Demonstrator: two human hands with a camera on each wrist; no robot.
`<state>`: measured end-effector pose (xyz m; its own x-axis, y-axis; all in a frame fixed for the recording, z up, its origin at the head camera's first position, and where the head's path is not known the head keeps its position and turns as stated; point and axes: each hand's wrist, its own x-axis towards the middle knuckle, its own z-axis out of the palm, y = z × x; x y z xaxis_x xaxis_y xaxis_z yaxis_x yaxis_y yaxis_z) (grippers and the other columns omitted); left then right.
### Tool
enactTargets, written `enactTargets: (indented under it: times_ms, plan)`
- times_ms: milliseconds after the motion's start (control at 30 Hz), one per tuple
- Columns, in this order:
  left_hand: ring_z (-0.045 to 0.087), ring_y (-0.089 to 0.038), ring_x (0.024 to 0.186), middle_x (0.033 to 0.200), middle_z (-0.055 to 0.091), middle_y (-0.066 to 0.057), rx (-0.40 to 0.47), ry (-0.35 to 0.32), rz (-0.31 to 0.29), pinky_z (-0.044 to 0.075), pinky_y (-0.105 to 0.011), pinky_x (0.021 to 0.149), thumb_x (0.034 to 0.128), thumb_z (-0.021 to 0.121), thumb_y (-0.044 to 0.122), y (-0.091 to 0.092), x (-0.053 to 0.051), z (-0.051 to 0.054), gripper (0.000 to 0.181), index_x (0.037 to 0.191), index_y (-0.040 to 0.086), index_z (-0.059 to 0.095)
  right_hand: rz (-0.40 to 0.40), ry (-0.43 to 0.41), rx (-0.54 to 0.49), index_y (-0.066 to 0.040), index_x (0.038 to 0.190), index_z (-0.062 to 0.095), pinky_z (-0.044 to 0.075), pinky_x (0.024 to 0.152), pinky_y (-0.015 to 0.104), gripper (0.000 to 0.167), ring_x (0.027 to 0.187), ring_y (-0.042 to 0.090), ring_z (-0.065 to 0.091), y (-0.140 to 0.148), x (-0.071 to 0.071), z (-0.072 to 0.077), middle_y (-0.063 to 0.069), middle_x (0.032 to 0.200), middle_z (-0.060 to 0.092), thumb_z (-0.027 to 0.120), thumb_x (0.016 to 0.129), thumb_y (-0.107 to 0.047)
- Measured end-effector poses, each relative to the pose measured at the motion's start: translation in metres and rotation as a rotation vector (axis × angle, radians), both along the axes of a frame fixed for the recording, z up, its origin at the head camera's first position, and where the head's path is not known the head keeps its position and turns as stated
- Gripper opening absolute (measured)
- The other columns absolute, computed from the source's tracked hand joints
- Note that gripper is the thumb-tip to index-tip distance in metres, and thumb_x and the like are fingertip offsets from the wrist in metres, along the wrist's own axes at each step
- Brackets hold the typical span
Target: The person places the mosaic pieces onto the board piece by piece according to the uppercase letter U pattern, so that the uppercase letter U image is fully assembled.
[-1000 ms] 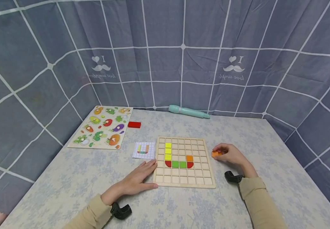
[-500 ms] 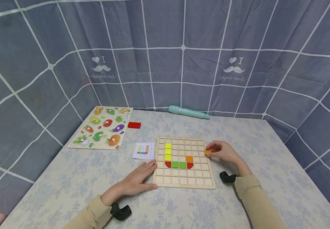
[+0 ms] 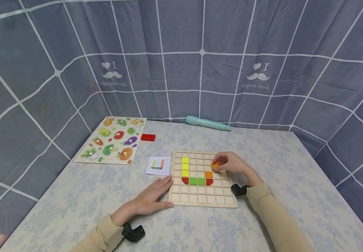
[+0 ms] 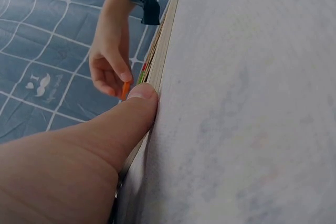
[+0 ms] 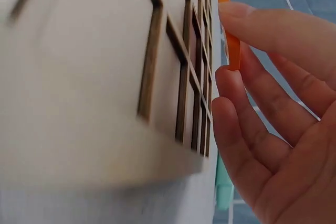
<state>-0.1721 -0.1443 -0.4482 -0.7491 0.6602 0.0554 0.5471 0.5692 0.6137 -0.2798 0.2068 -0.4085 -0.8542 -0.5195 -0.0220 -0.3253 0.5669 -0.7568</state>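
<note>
My right hand (image 3: 231,163) pinches an orange square tile (image 3: 215,165) just above the wooden grid board (image 3: 197,203). In the right wrist view, thumb and fingertips hold that orange tile (image 5: 234,51) on edge, apart from the board's surface. My left hand (image 3: 151,197) lies flat with fingers extended, touching the board's left edge; its thumb (image 4: 142,92) presses that edge in the left wrist view. Set in the board are several yellow tiles (image 3: 185,166), green tiles (image 3: 197,181), red rounded corner tiles (image 3: 209,182) and one orange tile (image 3: 208,174).
A small pattern card (image 3: 158,165) lies left of the board. Farther back left are a vegetable puzzle board (image 3: 112,140) and a red block (image 3: 148,137). A teal pen-shaped object (image 3: 208,123) lies at the back, by the grid-patterned curtain (image 3: 181,70).
My right hand has moved left with the orange tile, from the table right of the board to over the board's right part. The left hand has stayed in place.
</note>
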Motion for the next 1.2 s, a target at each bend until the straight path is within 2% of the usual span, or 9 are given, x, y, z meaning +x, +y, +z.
enactTargets:
  times_ms: [267,500,733,900,1067,1200]
  plan:
    - [0.014,-0.024,0.142,0.155,0.017,-0.013,0.001,0.005,-0.005,0.008,-0.043,0.117,0.0909,0.057,0.046,0.000,0.000,-0.001,0.080,0.147,-0.002,0.025,0.069,0.002,0.036,-0.006,0.099,0.067,0.051,0.075,0.035,0.021,0.084,0.019,0.060,-0.015,-0.008,-0.004,0.007,0.097,0.066,0.074,0.081,-0.012]
    - [0.015,-0.024,0.142,0.155,0.017,-0.012,0.003,0.018,-0.005,0.009,-0.042,0.116,0.0904,0.058,0.047,0.000,0.000,-0.002,0.081,0.147,-0.002,0.025,0.172,0.052,-0.026,-0.007,0.098,0.066,0.050,0.067,0.033,0.019,0.077,0.018,0.056,-0.017,-0.010,-0.005,0.004,0.092,0.065,0.072,0.083,-0.017]
    - [0.015,-0.024,0.142,0.154,0.018,-0.013,0.005,0.024,-0.006,0.010,-0.043,0.116,0.0905,0.058,0.045,0.000,0.000,-0.001,0.080,0.146,-0.002,0.026,0.085,0.011,0.051,-0.001,0.101,0.066,0.049,0.072,0.035,0.022,0.084,0.023,0.055,-0.025,-0.007,-0.003,0.012,0.096,0.064,0.072,0.081,-0.008]
    - [0.014,-0.024,0.142,0.154,0.018,-0.014,0.003,0.027,-0.009,0.009,-0.044,0.116,0.0909,0.058,0.045,-0.001,0.001,-0.001,0.080,0.146,-0.003,0.026,0.081,0.000,0.038,0.003,0.104,0.064,0.049,0.072,0.035,0.027,0.084,0.025,0.055,-0.026,-0.007,-0.005,0.017,0.098,0.063,0.073,0.081,-0.007]
    - [0.015,-0.024,0.142,0.154,0.018,-0.014,0.001,0.033,-0.011,0.009,-0.043,0.116,0.0908,0.058,0.045,-0.001,0.001,-0.002,0.079,0.146,-0.003,0.026,0.079,0.004,0.046,0.000,0.104,0.065,0.049,0.071,0.033,0.027,0.082,0.019,0.055,-0.025,-0.008,-0.006,0.012,0.097,0.064,0.074,0.081,-0.011]
    - [0.016,-0.024,0.141,0.154,0.019,-0.014,0.008,0.036,-0.010,0.010,-0.044,0.116,0.0906,0.058,0.044,0.000,0.001,-0.002,0.079,0.146,-0.003,0.027,0.053,0.000,0.043,-0.002,0.105,0.065,0.050,0.076,0.035,0.027,0.087,0.020,0.056,-0.019,-0.005,-0.001,0.009,0.099,0.064,0.073,0.082,-0.013]
